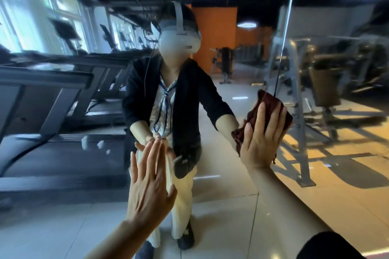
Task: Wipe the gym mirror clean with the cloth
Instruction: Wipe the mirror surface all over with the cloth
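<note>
Head view: treadmills [63, 82] are reflected in the mirror [231, 94], where a dark red cloth [271, 109] is pressed by the flat right hand [261, 139] beside the open-fingered left hand [150, 176].

the right hand [262, 132] presses a dark red cloth [271, 109] flat against the mirror [242, 73], fingers straight and spread, beside the vertical seam [285, 27] between panels. the left hand [150, 176] is raised with fingers straight, its fingertips at the glass. the mirror reflects a person in a dark jacket wearing a white headset [179, 35], treadmills [52, 90] on the left and weight machines [315, 82] on the right.
</note>
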